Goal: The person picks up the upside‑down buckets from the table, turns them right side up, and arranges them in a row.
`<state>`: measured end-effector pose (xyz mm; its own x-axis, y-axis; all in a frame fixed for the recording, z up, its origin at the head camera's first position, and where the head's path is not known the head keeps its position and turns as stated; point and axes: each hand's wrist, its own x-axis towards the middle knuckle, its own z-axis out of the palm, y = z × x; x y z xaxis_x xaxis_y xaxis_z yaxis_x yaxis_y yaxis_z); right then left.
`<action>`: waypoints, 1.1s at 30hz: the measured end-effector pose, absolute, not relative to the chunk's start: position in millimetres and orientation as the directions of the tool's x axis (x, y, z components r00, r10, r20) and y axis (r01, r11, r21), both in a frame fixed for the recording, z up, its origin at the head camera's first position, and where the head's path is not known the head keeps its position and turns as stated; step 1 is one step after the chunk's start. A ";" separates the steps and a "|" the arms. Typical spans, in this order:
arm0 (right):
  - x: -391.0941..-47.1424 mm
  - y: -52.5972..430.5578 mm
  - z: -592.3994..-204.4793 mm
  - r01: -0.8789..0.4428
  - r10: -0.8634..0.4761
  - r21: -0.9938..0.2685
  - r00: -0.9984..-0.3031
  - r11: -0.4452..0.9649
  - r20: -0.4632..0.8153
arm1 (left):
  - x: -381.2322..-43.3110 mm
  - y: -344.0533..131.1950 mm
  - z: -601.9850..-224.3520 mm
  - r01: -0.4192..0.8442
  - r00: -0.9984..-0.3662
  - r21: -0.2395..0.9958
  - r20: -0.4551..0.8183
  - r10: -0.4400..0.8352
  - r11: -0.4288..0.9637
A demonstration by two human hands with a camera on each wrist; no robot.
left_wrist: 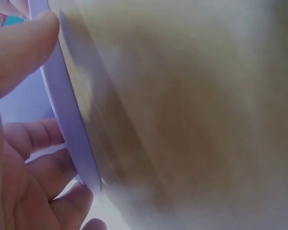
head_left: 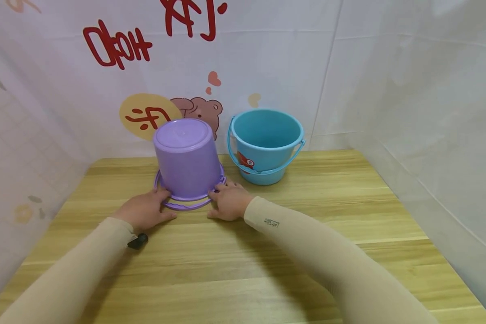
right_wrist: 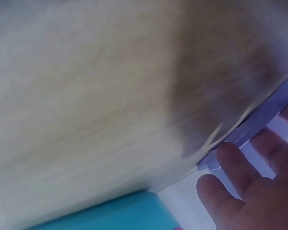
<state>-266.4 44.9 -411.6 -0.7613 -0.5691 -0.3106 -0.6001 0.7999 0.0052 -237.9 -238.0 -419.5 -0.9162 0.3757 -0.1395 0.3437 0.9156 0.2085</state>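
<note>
A purple bucket [head_left: 186,166] stands upside down on the wooden table, its base facing up and its handle [head_left: 184,207] lying around the rim on the near side. At its near left, my left hand [head_left: 146,209] holds the rim, with thumb and fingers spread along it. In the left wrist view the thumb overlaps the purple rim [left_wrist: 69,105] while the other fingertips bear on its edge. My right hand [head_left: 231,201] grips the near right of the rim by the handle's end. Several of its fingers [right_wrist: 237,167] press there in the right wrist view.
An upright light-blue bucket [head_left: 263,157] stands just right of the purple one, its handle hanging in front. White cloth [head_left: 267,63] with red characters and a bear hangs behind the table [head_left: 210,279] and along both sides.
</note>
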 end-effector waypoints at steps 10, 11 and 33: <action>-264.6 44.5 -411.4 -0.581 -0.552 -0.022 -0.761 0.813 -0.341 | -237.1 -236.5 -417.5 0.356 -0.913 0.177 -0.145 0.382 0.918; -264.5 44.6 -411.1 -0.580 -0.551 -0.021 -0.761 0.814 -0.341 | -237.2 -236.2 -417.5 0.356 -0.913 0.173 -0.144 0.381 0.919; -263.9 45.9 -410.9 -0.588 -0.560 -0.026 -0.755 0.809 -0.341 | -244.1 -233.6 -414.3 0.409 -0.906 0.071 -0.089 0.414 0.910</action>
<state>-263.9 45.9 -410.9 -0.7552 -0.5598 -0.3410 -0.5878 0.8086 -0.0257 -244.1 -233.6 -414.3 -0.9058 0.4143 -0.0888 0.4092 0.9097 0.0706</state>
